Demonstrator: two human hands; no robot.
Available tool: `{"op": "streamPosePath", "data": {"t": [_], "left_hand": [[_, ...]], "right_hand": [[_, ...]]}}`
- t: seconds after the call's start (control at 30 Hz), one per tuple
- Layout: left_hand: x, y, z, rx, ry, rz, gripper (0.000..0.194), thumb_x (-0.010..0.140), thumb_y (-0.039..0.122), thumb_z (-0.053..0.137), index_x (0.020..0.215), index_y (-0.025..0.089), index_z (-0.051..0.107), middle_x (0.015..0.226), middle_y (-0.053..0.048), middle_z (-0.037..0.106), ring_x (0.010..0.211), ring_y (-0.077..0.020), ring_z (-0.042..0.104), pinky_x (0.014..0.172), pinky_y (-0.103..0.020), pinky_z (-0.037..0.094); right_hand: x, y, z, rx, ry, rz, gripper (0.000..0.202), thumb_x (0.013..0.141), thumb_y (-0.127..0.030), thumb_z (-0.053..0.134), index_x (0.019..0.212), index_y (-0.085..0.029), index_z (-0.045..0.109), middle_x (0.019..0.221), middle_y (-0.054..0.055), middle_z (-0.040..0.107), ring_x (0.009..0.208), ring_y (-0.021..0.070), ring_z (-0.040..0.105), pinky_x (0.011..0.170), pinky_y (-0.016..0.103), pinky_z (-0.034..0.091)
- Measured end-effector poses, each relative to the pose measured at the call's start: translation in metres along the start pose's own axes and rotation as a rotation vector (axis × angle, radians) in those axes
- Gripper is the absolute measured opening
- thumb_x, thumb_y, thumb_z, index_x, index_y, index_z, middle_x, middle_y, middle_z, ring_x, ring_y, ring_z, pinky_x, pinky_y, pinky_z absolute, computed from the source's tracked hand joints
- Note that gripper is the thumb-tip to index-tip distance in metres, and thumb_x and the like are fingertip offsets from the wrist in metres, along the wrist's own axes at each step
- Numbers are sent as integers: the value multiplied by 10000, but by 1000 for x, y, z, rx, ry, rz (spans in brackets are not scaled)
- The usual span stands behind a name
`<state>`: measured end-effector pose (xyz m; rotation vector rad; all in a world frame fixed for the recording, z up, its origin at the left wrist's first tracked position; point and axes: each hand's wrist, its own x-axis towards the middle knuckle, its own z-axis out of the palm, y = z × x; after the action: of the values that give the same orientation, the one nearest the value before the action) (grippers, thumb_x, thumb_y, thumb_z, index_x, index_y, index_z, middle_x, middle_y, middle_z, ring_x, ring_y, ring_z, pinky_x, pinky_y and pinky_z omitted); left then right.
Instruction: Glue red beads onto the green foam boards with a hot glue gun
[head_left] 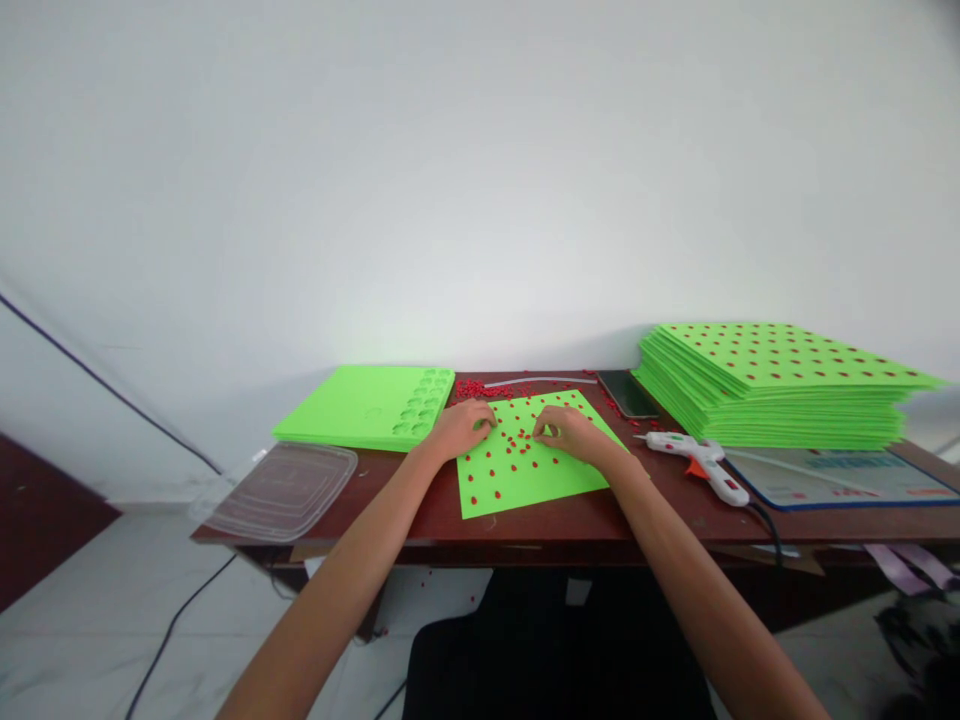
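A bright green sheet [525,484] lies on the desk in front of me, dotted with small red pieces. Some of these red pieces [523,436] sit in a loose cluster near its middle, others are spread apart. Over the sheet's left part, my left hand [463,428] has its fingers curled, the tips close to a red piece. My right hand [571,432] is pinched, thumb against finger, just right of the cluster. Whatever either pinch holds is too small or hidden to make out.
A stack of dotted green sheets [772,415] stands right, with a white glue gun [697,460] before it. A phone [628,394], a pile of red pieces [480,390] and a glue stick [540,380] lie behind. Left are plain green sheets [352,405] and a clear lid [292,490].
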<state>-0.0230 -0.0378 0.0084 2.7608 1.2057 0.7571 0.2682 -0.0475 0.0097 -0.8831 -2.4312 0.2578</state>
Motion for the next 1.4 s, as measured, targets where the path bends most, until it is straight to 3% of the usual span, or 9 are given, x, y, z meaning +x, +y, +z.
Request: {"op": "streamPosePath", "data": {"t": [0.43, 0.67, 0.97, 1.13, 1.3, 1.4], "left_hand": [[0, 0, 0, -6, -2, 1, 228, 882, 123, 567, 955, 241, 748, 1076, -7, 735, 1061, -192, 659, 1024, -368, 511], [0, 0, 0, -10, 4, 2, 231, 882, 125, 572, 960, 242, 755, 1065, -15, 736, 1043, -188, 665, 1020, -364, 516], [0, -2, 2, 6, 3, 4, 233, 884, 132, 568, 958, 251, 753, 1064, -2, 734, 1051, -185, 661, 1024, -359, 511], [0, -3, 2, 2, -6, 6, 236, 880, 130, 569, 965, 248, 754, 1072, -7, 736, 1067, -190, 660, 1032, -364, 508], [0, -1, 1, 0, -1, -11, 234, 872, 134, 573, 971, 242, 755, 1072, -15, 736, 1071, -196, 661, 1023, -362, 515], [-1, 1, 0, -14, 2, -19, 232, 871, 132, 575, 969, 247, 751, 1071, -9, 739, 1069, -193, 662, 1005, -352, 522]], "right_hand": [[-6, 1, -7, 5, 8, 54, 139, 868, -221, 727, 983, -212, 806, 895, 49, 680, 813, 172, 625, 758, 289, 456], [-5, -1, -2, -26, 20, 70, 129, 857, -178, 697, 929, -211, 798, 844, 28, 651, 746, 156, 591, 733, 282, 440], [-6, -2, -3, 5, -7, 58, 137, 885, -206, 700, 976, -238, 797, 913, 38, 660, 846, 181, 630, 801, 314, 461], [-2, -3, -3, 2, 50, 25, 86, 874, -193, 708, 922, -208, 778, 878, 35, 648, 797, 169, 616, 765, 302, 460], [-2, -30, -21, 94, 243, 6, 108, 917, -244, 662, 971, -214, 751, 956, 56, 665, 763, 161, 597, 741, 309, 494], [-14, -62, -22, 160, 259, 18, 118, 938, -257, 652, 1010, -239, 744, 995, 62, 672, 873, 188, 631, 804, 328, 510]]}}
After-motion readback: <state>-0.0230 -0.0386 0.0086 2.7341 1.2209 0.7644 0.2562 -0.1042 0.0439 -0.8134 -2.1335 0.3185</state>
